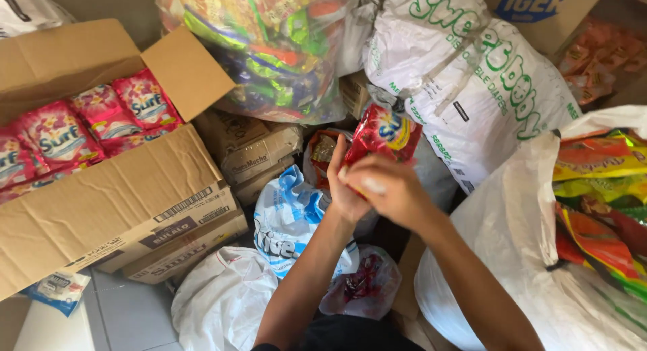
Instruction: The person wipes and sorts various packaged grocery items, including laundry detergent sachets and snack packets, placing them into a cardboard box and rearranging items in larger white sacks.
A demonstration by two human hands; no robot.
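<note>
Head view: we see left hand (342, 189) and right hand (391, 193) both closed on red sachet pack (384, 132), held above white bags (222, 304) beside open carton (108, 209). Our risk call: loose pinch, glossy film, pack slips into clutter.

Both forearms are bare from elbow to wrist, the left hand (345, 189) and right hand (391, 193) wear no gloves, rings or watch.

Packed tight: an open cardboard box (114, 203) blocks the left, bulging white sacks (472, 75) crowd ahead and right, and only bare floor (128, 310) at lower left lies free.
</note>
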